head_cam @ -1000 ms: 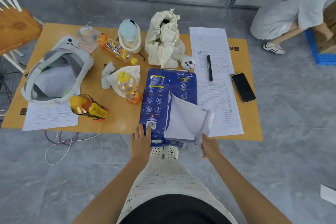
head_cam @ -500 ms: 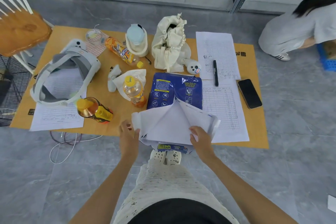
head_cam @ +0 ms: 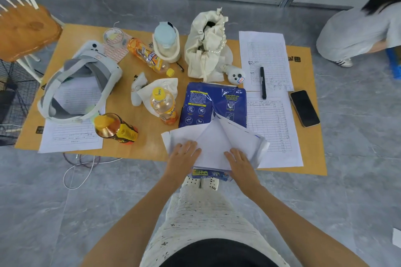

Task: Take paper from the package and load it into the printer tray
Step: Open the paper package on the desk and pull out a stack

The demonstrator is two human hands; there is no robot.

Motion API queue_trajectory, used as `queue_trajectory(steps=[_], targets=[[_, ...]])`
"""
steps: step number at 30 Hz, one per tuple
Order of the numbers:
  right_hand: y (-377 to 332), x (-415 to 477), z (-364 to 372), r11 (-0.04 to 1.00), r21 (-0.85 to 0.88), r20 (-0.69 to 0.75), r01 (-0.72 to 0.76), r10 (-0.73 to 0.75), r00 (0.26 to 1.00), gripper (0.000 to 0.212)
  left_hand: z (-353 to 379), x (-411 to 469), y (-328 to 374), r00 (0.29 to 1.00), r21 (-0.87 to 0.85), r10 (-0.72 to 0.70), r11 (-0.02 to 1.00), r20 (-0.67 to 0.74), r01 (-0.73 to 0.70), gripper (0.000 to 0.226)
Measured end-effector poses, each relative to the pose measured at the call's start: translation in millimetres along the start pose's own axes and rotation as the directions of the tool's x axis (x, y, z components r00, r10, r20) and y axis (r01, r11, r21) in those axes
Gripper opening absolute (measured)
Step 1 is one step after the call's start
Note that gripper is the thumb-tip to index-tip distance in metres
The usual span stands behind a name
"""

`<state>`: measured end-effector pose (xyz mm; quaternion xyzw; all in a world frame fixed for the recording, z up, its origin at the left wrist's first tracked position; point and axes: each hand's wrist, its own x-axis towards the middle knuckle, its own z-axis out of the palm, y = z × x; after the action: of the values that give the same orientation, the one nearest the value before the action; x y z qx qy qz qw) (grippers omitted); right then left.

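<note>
The blue paper package was laid at the surface's 6 o'clock edge. Its opened white wrapper flaps were pressed flat under both hands, left hand and right hand, fingers spread, nothing gripped.

blue paper package | white heading "Trouble-Free use" | rest illegible

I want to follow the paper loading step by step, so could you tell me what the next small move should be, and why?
Probably slide the fingers under a stack of sheets and lift it out. The blue package is already torn open, its white wrapper flaps spread to both sides, and the left hand and right hand lie flat on them, gripping no paper yet.
</note>
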<state>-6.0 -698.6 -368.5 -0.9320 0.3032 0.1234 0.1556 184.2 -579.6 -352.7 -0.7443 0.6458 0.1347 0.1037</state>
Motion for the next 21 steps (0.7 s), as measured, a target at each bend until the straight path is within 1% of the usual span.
queue_trajectory(steps=[2, 4, 7, 10, 12, 15, 19, 21], targets=[[4.4, 0.7, -2.9, 0.999, 0.003, 0.018, 0.039, -0.039, 0.999, 0.057, -1.0, 3.3, 7.8, 0.999, 0.038, -0.044, 0.998, -0.003, 0.044, 0.070], [10.9, 1.3, -3.7, 0.996, 0.057, 0.054, 0.072, -0.075, 0.996, 0.045, -1.6, 6.4, 10.5, 0.998, 0.065, -0.056, 0.996, -0.020, 0.057, 0.068], [21.5, 1.2, -8.1, 0.985, 0.137, 0.093, 0.103, -0.116, 0.989, 0.038, -1.7, 6.2, 3.6, 0.998, 0.065, 0.005, 0.998, -0.064, -0.001, 0.057], [31.6, 0.5, -10.2, 0.968, 0.210, 0.077, 0.135, -0.154, 0.985, 0.033, -8.8, 4.2, -4.3, 0.997, 0.064, 0.061, 0.996, -0.043, -0.058, 0.053], [35.3, 0.0, -10.6, 0.964, 0.212, 0.064, 0.161, -0.178, 0.982, 0.030, -14.3, 4.2, -6.3, 0.995, 0.073, 0.086, 0.994, -0.048, -0.082, 0.050], [35.6, -1.5, -9.8, 0.965, 0.210, 0.055, 0.154, -0.168, 0.984, 0.032, -16.4, 3.2, -9.0, 0.989, 0.101, 0.126, 0.988, -0.076, -0.118, 0.045], [30.6, -4.4, -9.2, 0.971, 0.212, 0.102, 0.111, -0.135, 0.986, 0.045, -17.4, 1.9, -10.9, 0.983, 0.164, 0.157, 0.977, -0.091, -0.140, 0.037], [27.2, -5.2, -9.2, 0.971, 0.222, 0.100, 0.094, -0.118, 0.988, 0.047, -19.8, 2.7, -10.4, 0.985, 0.153, 0.144, 0.980, -0.094, -0.129, 0.033]])
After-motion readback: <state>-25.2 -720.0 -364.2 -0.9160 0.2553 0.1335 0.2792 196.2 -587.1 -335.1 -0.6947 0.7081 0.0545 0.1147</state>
